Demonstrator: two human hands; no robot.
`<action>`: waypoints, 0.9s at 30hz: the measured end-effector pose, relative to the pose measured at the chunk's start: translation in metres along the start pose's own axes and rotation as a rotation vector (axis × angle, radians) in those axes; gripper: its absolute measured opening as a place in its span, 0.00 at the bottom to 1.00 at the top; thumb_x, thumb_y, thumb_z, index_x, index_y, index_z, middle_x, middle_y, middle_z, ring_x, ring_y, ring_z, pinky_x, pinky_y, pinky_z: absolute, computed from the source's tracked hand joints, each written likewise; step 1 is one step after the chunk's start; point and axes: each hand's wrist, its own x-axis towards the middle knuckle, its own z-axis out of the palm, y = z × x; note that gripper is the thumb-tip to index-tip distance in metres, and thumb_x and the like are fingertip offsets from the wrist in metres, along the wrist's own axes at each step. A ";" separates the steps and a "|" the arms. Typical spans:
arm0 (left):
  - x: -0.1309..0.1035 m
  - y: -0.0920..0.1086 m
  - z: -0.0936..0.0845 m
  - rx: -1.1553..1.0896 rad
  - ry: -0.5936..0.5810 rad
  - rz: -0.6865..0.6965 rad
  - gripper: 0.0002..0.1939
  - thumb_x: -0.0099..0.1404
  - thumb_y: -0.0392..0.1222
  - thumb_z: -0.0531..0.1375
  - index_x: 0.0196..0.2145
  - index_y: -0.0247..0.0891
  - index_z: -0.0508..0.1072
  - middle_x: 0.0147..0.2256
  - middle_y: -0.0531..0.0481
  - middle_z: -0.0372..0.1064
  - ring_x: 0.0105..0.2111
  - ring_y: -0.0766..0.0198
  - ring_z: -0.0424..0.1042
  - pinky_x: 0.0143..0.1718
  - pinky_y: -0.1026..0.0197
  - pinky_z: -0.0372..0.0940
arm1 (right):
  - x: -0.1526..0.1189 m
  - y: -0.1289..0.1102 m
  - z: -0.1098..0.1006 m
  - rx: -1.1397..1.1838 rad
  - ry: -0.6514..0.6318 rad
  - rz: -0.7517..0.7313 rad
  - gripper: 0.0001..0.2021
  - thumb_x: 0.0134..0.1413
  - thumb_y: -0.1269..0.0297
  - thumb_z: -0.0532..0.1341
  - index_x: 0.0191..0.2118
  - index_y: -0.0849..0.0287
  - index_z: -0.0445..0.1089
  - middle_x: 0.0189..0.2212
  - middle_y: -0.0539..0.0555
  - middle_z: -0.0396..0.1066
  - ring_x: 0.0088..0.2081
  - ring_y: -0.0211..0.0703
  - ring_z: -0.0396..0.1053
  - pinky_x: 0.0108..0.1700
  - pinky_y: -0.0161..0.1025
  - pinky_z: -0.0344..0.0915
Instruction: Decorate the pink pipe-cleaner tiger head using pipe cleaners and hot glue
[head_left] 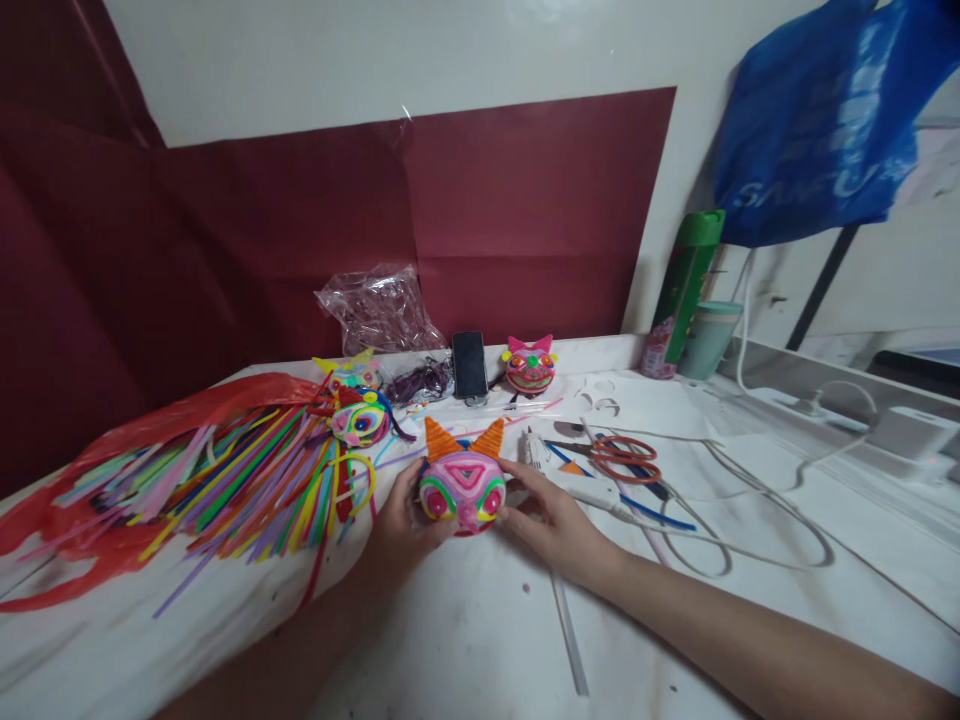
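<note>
A round pink craft head (463, 480) with orange pointed ears, pink eyes and green and white outlines faces me at the middle of the table. My left hand (403, 515) holds its left side, fingers partly hidden behind it. On the right side my right hand (551, 520) grips it, thumb near the lower edge. Just left of it lies a similar colourful head (360, 422) with blue and green trim. Scissors with orange handles (626, 458) and a white glue gun (585, 487) rest to the right of my right hand.
Many coloured pipe cleaners (255, 480) spread over a red bag (180, 415) at left. Behind are a phone (469, 366), clear plastic (382, 310) and a pink-eared head (530, 366). A green can (686, 290), a cup (711, 340), a power strip (802, 405) and cables stand or lie right.
</note>
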 end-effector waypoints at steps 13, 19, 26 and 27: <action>0.002 -0.007 -0.001 0.004 0.028 -0.019 0.45 0.42 0.41 0.69 0.56 0.34 0.55 0.55 0.36 0.61 0.54 0.46 0.62 0.53 0.49 0.61 | 0.000 0.002 0.001 0.035 -0.029 0.025 0.25 0.50 0.61 0.59 0.56 0.56 0.60 0.50 0.59 0.64 0.43 0.46 0.66 0.37 0.40 0.69; 0.001 -0.009 -0.003 0.018 0.003 -0.023 0.44 0.45 0.41 0.68 0.57 0.35 0.54 0.57 0.36 0.57 0.56 0.47 0.60 0.55 0.49 0.58 | 0.000 0.006 0.003 0.036 -0.026 0.022 0.26 0.49 0.62 0.59 0.55 0.57 0.59 0.50 0.60 0.63 0.44 0.46 0.66 0.38 0.41 0.69; 0.001 -0.012 -0.004 0.012 -0.007 -0.009 0.44 0.45 0.42 0.68 0.57 0.36 0.54 0.57 0.37 0.58 0.56 0.46 0.59 0.56 0.48 0.57 | 0.000 0.006 0.003 0.007 -0.006 0.004 0.25 0.49 0.62 0.59 0.55 0.59 0.59 0.48 0.60 0.65 0.42 0.45 0.67 0.39 0.41 0.69; 0.001 -0.012 -0.004 0.016 -0.006 -0.009 0.44 0.45 0.42 0.68 0.57 0.36 0.54 0.57 0.37 0.58 0.56 0.46 0.59 0.56 0.48 0.57 | 0.000 0.006 0.003 0.007 -0.004 0.004 0.25 0.49 0.62 0.59 0.55 0.58 0.59 0.48 0.59 0.65 0.42 0.45 0.67 0.39 0.41 0.69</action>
